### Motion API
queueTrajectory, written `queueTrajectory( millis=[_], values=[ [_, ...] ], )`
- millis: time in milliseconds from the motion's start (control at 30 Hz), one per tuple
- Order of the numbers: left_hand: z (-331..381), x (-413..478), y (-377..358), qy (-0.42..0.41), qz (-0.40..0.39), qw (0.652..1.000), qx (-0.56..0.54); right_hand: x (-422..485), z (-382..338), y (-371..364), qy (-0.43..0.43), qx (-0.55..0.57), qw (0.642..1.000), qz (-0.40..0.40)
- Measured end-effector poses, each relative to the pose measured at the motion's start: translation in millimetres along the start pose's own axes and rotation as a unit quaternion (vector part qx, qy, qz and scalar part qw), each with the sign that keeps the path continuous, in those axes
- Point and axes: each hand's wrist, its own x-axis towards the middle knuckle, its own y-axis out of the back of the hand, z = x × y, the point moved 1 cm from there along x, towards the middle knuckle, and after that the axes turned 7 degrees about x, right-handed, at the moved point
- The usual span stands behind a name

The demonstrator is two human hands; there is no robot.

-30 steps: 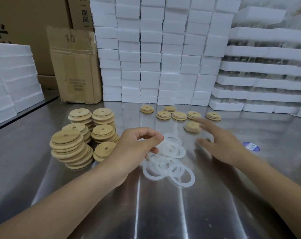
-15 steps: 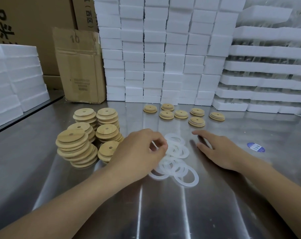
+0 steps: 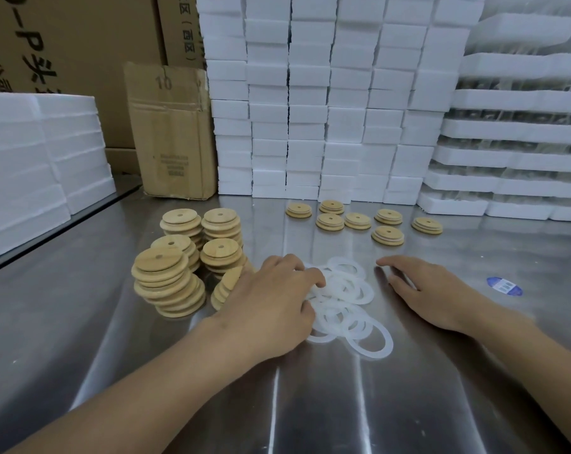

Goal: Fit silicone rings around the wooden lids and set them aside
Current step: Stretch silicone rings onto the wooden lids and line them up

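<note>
Brushed steel desk carries all items. A wall of stacked white foam blocks stands along its far edge, with a worn brown cardboard carton upright to the left of it. Stacks of round pale wooden lids, each lid with a centre hole, stand left of centre; the nearest stack leans. A pile of translucent white silicone rings lies flat and overlapping at centre, between the two grips; the pile's long axis runs from far to near. Left grip covers the pile's left edge, fingers curled, thumb and forefinger pinching into the rings. Right grip rests palm down on the desk just right of the pile, fingers straight and slightly spread, holding nothing. Seven single wooden lids lie flat and apart beyond the pile. A small blue oval sticker lies right of the right grip.
</note>
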Motion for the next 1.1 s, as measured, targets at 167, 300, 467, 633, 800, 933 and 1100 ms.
queueTrajectory(
  millis=[167,300,467,633,800,933,1100],
  values=[
    [-9,2,3,0.029,-0.035,0.998,0.048,-3,-9,0,0.021,0.021,0.999,0.036],
    [-17,5,7,0.049,-0.015,0.997,0.054,-7,-28,-4,0.044,0.035,0.996,0.067],
    [-25,8,9,0.07,-0.013,0.996,0.06,-10,-40,-8,0.059,0.023,0.996,0.063],
    [-28,7,13,0.082,-0.016,0.995,0.045,-9,-43,-10,0.055,0.04,0.996,0.065],
    [-30,9,15,0.068,0.016,0.997,0.011,-11,-48,-13,0.045,0.07,0.993,0.079],
    [-24,11,16,0.03,0.084,0.994,-0.071,-15,-53,-10,0.062,0.118,0.984,0.118],
    [-1,14,21,0.119,-0.012,0.827,-0.549,-26,-69,-2,0.101,0.192,0.957,0.191]
  ],
)
